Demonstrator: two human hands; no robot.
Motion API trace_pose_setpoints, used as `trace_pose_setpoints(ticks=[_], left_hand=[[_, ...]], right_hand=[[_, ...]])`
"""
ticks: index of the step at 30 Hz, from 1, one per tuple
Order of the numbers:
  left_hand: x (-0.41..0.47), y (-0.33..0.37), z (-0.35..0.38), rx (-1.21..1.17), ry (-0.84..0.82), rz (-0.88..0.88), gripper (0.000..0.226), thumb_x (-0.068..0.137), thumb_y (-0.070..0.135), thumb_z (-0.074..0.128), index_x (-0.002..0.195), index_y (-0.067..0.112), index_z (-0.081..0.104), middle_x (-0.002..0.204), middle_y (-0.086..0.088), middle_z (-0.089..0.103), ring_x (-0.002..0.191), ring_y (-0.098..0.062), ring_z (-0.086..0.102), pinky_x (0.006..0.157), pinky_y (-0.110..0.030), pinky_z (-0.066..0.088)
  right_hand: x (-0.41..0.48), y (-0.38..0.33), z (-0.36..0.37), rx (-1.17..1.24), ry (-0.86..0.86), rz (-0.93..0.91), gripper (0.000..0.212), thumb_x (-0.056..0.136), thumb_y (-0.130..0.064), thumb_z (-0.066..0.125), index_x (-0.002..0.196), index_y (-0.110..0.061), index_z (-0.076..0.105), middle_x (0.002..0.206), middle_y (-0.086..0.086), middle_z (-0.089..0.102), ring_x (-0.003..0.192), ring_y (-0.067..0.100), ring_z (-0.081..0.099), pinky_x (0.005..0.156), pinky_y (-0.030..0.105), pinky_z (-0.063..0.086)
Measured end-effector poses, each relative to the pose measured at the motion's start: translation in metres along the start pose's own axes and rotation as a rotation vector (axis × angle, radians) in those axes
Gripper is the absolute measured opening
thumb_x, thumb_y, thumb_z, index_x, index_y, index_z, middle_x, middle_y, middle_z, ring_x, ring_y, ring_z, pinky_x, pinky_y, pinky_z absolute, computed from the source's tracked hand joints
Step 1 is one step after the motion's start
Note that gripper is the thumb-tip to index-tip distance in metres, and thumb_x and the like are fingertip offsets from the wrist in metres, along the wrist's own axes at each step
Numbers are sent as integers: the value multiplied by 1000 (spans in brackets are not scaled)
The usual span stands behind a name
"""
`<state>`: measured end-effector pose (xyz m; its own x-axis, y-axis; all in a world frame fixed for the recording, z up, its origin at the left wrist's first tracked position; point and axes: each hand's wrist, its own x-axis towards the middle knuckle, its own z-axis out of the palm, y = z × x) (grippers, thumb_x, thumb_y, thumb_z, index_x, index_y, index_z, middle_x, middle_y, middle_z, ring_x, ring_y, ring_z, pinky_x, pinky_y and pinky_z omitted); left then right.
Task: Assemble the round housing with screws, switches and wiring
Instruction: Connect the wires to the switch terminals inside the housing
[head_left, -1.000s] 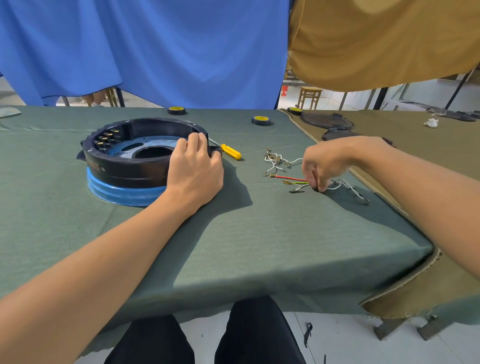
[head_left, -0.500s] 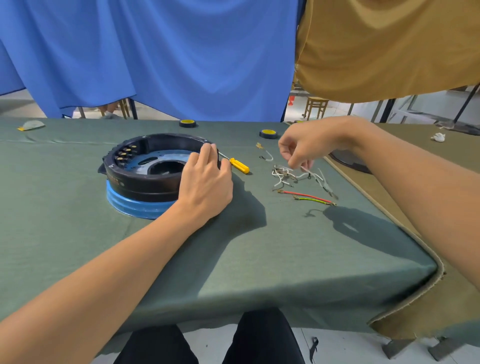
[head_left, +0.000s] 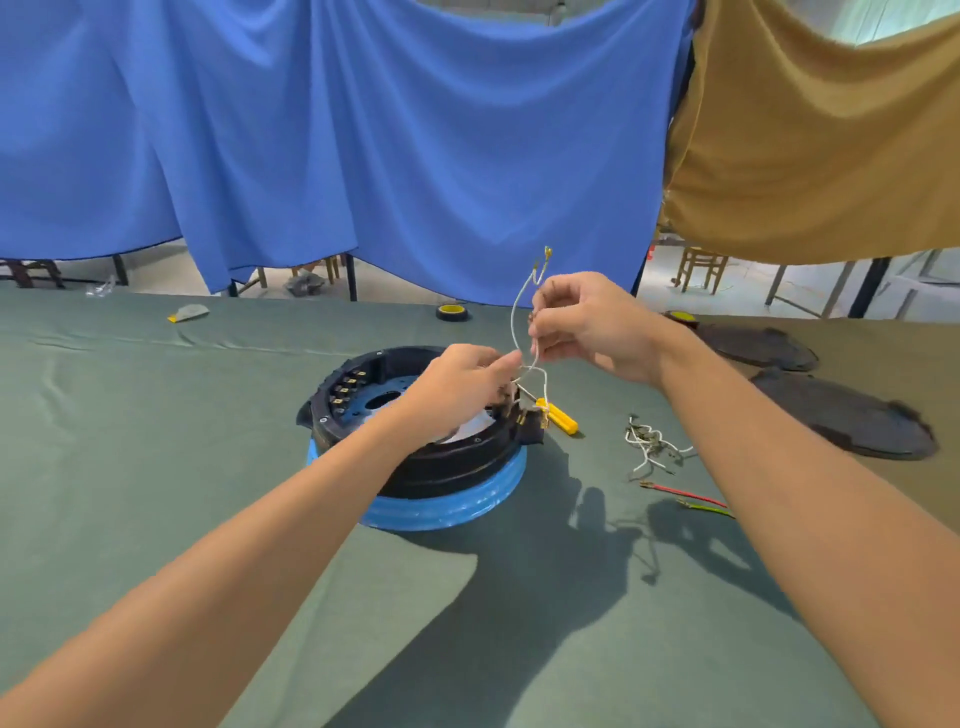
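Observation:
The round black housing (head_left: 441, 467) sits on a blue ring base (head_left: 457, 506) in the middle of the green table, with a row of switch terminals (head_left: 345, 387) on its inner left wall. Above its right rim I hold a thin white wire (head_left: 515, 322) with a brass terminal at its top end. My right hand (head_left: 587, 325) pinches the wire's upper part. My left hand (head_left: 462, 387) pinches it lower down, just over the housing. The wire's lower ends hang near the rim.
A yellow-handled screwdriver (head_left: 558, 417) lies right of the housing. Loose white wires (head_left: 649, 444) and a red and a green wire (head_left: 685, 496) lie further right. Two black covers (head_left: 852, 415) rest at the right edge. A tape roll (head_left: 453, 312) sits at the back.
My right hand has lifted a white wire from the loose pile and brought it over the housing. My left hand left the housing rim and took hold of the wire too.

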<state>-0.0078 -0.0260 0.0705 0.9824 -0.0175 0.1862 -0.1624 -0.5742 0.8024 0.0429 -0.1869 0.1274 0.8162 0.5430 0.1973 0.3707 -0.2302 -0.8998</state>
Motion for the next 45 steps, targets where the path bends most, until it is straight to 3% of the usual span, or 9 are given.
trace_pose_setpoints(ticks=[3,8,14,20,23,27,33,41,45], left_hand=[[7,-3,-17,-219,-64,-73,31,100,34,52,109,9,69,99,-4,74,87,-17,67,82,-30,47],[17,-20,-40,-466,-50,-121,16,97,12,58,105,3,70,78,-3,72,72,-14,69,70,-26,53],[28,-39,-62,-266,-26,-93,9,94,7,61,91,6,70,70,-3,71,65,-12,68,68,-23,58],[29,-53,-79,-203,-9,-111,14,97,8,57,88,8,68,82,-7,72,73,-15,68,71,-29,59],[27,-60,-83,-314,32,-151,15,98,6,54,87,6,64,80,-8,70,71,-18,70,62,-26,56],[29,-65,-84,-443,150,-192,15,100,6,50,89,5,61,78,-12,65,66,-22,70,59,-28,57],[37,-71,-86,-596,328,-243,16,102,6,45,91,4,57,77,-13,60,63,-22,71,56,-30,57],[39,-79,-86,-335,358,-207,14,101,9,49,90,11,58,79,-11,63,61,-21,72,55,-30,57],[35,-76,-85,-342,258,-193,15,101,10,50,90,11,60,80,-11,65,60,-20,72,50,-24,54]], right_hand=[[16,1,11,151,88,-10,24,87,10,56,75,-10,50,64,7,54,56,18,60,61,30,57],[38,8,27,294,248,22,23,87,7,59,76,-11,50,68,6,59,59,18,64,56,30,55],[53,22,52,-437,686,-317,10,81,-4,57,83,-13,54,82,-4,56,84,18,52,72,29,43],[74,14,58,-808,247,-376,23,95,-9,47,112,-13,62,99,-2,68,100,20,56,98,35,30],[80,16,58,-767,96,-257,18,98,-20,49,106,-17,64,84,-10,62,85,13,56,85,22,37],[85,22,58,-696,138,-238,17,98,-21,52,104,-15,67,65,-19,46,60,-5,45,54,5,32],[85,28,60,-744,94,-36,23,100,-30,46,120,-19,54,95,1,51,91,20,49,79,36,41],[78,16,66,-820,-187,41,17,99,-26,50,115,-23,57,70,-4,67,60,7,61,50,20,42],[81,17,73,-740,-160,74,36,99,-22,49,134,-21,43,94,0,70,74,12,67,66,27,53]])
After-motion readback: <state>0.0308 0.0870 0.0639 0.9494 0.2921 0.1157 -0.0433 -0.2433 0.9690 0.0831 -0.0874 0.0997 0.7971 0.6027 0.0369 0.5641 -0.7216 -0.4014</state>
